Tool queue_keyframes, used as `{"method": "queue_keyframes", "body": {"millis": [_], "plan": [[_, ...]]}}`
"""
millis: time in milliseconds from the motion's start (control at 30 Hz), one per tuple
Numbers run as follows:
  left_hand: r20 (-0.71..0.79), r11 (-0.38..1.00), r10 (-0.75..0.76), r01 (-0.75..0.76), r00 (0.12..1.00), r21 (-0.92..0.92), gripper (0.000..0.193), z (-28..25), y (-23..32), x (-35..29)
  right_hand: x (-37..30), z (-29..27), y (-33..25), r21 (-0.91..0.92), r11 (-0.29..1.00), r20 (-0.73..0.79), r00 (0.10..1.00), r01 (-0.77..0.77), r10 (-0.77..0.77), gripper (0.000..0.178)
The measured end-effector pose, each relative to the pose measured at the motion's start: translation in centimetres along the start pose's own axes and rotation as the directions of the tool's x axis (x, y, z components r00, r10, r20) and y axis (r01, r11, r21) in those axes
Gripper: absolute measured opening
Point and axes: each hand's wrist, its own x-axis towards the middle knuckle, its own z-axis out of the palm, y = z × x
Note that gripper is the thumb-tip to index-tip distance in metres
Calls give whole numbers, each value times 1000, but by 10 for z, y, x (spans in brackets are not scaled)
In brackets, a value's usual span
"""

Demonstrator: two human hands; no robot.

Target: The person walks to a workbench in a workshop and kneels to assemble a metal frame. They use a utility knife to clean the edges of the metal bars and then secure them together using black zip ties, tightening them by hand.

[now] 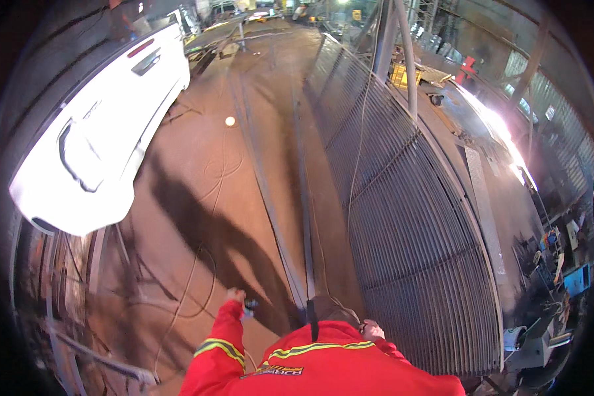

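My left hand (pixel 235 296) is held out in front of me, its fingers closed around a small dark and pale-blue thing (pixel 249 306) whose kind I cannot make out. Close to my body, my right hand (pixel 373 329) shows only in part past my red sleeve. Its fingers look curled in, and whatever they may hold is hidden. A dark strap (pixel 313 320) hangs over the front of my red jacket (pixel 336 356), between the two hands.
A large barred metal panel (pixel 416 231) lies along my right. Long metal bars (pixel 264 178) and a thin cable (pixel 193 284) run over the brown floor. A white vehicle (pixel 105 125) stands at the left. Bright glare (pixel 498 129) shows at the far right.
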Motion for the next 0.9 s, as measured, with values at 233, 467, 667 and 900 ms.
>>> {"method": "queue_keyframes", "body": {"millis": [233,467,667,900], "plan": [[-59,990,88,-94,994,-105,30,-53,223,318,240,-68,-67,196,977,-10,997,-79,82,50],[250,957,-270,287,930,-37,26,-22,240,442,494,-304,-244,-5,991,216,968,133,-128,37],[337,813,-563,578,755,63,30,11,244,559,755,-439,-356,33,980,58,978,197,-199,31],[364,818,-557,568,747,86,35,16,294,831,1068,-472,-437,190,980,96,995,-54,36,20]]}}
